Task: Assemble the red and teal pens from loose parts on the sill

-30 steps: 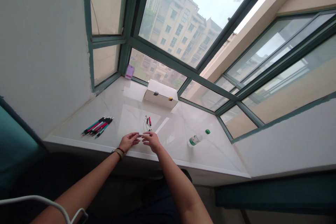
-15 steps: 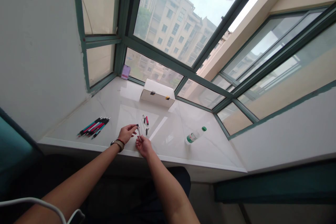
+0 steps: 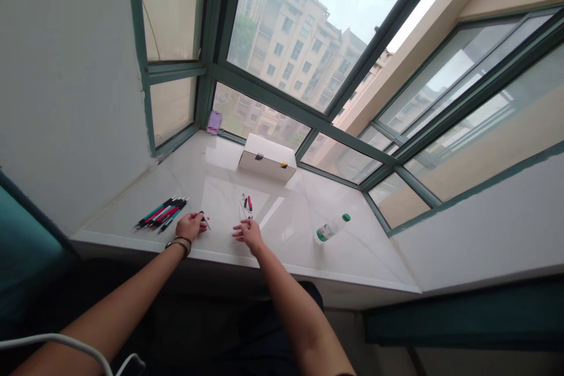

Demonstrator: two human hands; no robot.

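White pen [image 3: 205, 221], tilted, gripped in left hand [image 3: 190, 226] | pen parts [image 3: 246, 205], small loose cluster, 12 o'clock from open right hand [image 3: 249, 234]

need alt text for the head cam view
Two bare hands over a white marble sill: the left hand pinches a slim white pen part, the right hand, open, is nearest a cluster of small pen parts. A bundle of pens lies left, a white box ahead, a plastic bottle right, below green-framed windows.
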